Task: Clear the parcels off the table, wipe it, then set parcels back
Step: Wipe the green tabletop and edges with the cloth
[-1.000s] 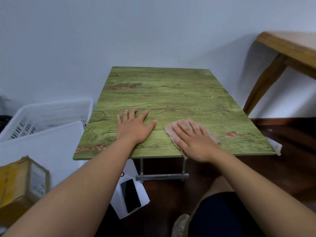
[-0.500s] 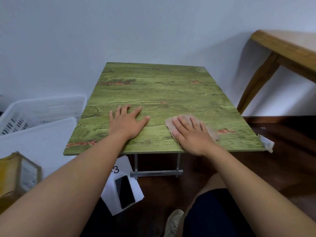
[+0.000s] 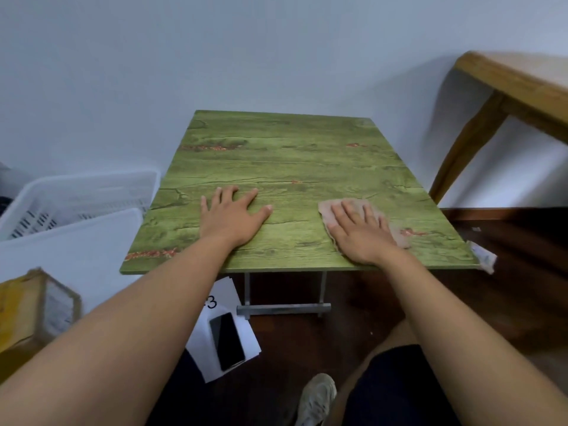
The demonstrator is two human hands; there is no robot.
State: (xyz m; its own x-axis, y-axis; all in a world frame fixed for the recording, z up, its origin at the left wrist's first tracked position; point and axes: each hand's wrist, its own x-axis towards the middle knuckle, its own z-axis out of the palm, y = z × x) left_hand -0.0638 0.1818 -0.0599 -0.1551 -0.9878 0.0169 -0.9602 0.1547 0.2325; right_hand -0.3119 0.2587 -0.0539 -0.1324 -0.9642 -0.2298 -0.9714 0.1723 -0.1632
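Observation:
A low table [image 3: 292,161] with a green wood-grain top stands against the wall, bare of parcels. My left hand [image 3: 232,218] lies flat on its near left part, fingers spread. My right hand [image 3: 359,230] presses flat on a pinkish cloth [image 3: 401,236] at the near right of the tabletop. A yellow-brown cardboard parcel [image 3: 29,309] sits at the lower left, off the table.
White plastic baskets [image 3: 73,195] stand left of the table. A phone [image 3: 227,341] lies on a white sheet [image 3: 201,345] on the dark floor. A crumpled wrapper [image 3: 484,258] lies by the table's right corner. A wooden table [image 3: 519,84] rises at the right.
My right hand has slid the cloth to the right along the near part of the tabletop. My left hand has stayed flat in place.

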